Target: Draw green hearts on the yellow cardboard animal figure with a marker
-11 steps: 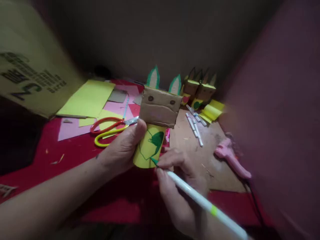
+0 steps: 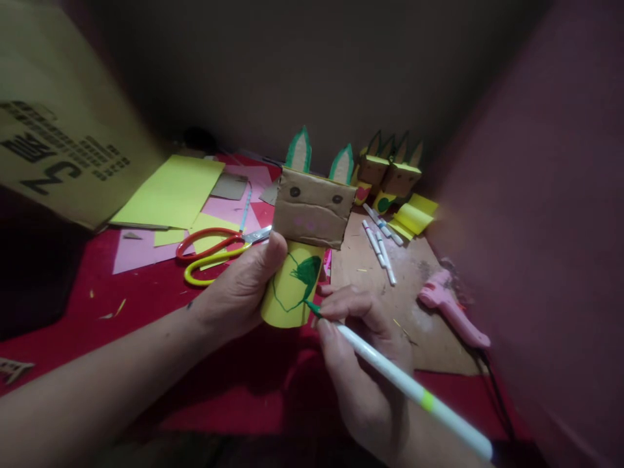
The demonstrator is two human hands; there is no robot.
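My left hand (image 2: 246,283) is closed around the yellow tube body of a cardboard animal figure (image 2: 314,218), its thumb along the tube's left side. The figure stands upright in my grip, with a square cardboard head, two dark eyes and two green-edged ears. On the tube is a green heart outline, partly coloured in at the upper right. Between the fingers of my right hand (image 2: 361,364) is a white marker (image 2: 390,370) with a lime band. Its green tip meets the tube at the heart's lower right edge.
Red-and-yellow-handled scissors (image 2: 209,257) lie left of the figure, near yellow paper (image 2: 168,192). At right, several markers (image 2: 380,250) and a pink glue gun (image 2: 451,305) rest on a cardboard sheet (image 2: 355,260). Two similar figures (image 2: 387,175) stand behind. A printed cardboard box (image 2: 73,117) rises at left.
The marker tip has moved up and to the right along the heart's lower edge, with my right hand shifting the same way. My left hand and the figure are nearly unmoved.
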